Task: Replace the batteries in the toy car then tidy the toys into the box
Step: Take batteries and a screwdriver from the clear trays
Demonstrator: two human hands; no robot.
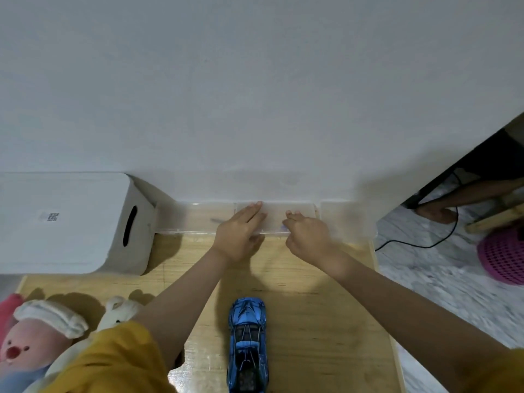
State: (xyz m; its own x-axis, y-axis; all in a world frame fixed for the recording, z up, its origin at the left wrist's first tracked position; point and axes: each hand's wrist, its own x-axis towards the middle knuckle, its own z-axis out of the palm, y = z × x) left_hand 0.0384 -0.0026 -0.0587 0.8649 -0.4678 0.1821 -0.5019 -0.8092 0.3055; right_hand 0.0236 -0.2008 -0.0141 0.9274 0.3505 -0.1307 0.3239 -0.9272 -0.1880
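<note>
A blue toy car [247, 344] stands on the wooden table [312, 307], near the front edge, nose pointing away from me. At the wall lies a flat clear plastic case [195, 219] with several compartments. My left hand [239, 232] rests flat on its top with the fingers straight. My right hand [307, 236] is beside it, fingers curled over the case and thumb at its front edge, gripping it. A large white storage box [71, 222] with a slot handle stands at the left. What the clear case holds is too faint to make out.
A pink plush doll with a white hat [37, 336] and a small white plush [116, 313] lie at the table's front left. Right of the table are a marble floor, a black cable [419, 245] and a pink basket [503, 256]. Someone's bare foot [436, 214] shows under dark furniture.
</note>
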